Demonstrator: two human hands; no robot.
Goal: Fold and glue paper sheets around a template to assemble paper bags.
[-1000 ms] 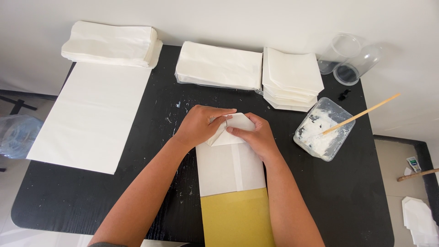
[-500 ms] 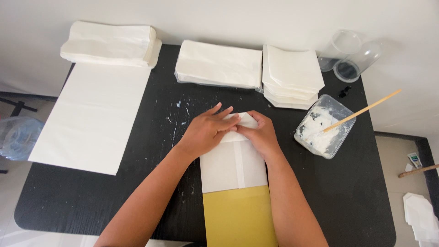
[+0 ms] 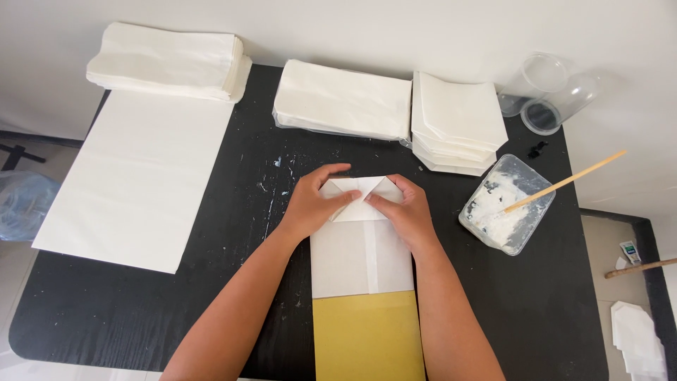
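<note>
A white paper bag (image 3: 361, 257) lies flat on the black table (image 3: 233, 282), its lower end over a yellow board (image 3: 368, 339). The bag's far end is folded into two triangular flaps (image 3: 360, 192). My left hand (image 3: 314, 201) presses on the left flap with the fingers curled over its top edge. My right hand (image 3: 403, 212) presses on the right flap, fingertips meeting the left hand near the middle fold.
Stacks of white paper bags (image 3: 169, 62) (image 3: 343, 100) (image 3: 457, 121) line the far edge. A large white sheet (image 3: 141, 176) lies at the left. A clear tub of white paste (image 3: 506, 204) with a wooden stick (image 3: 564, 182) sits at the right, clear cups (image 3: 546, 92) behind it.
My hands have shifted on the bag's far end: the left hand lay flat over the fold, and now both hands pinch the flaps with the two triangles showing.
</note>
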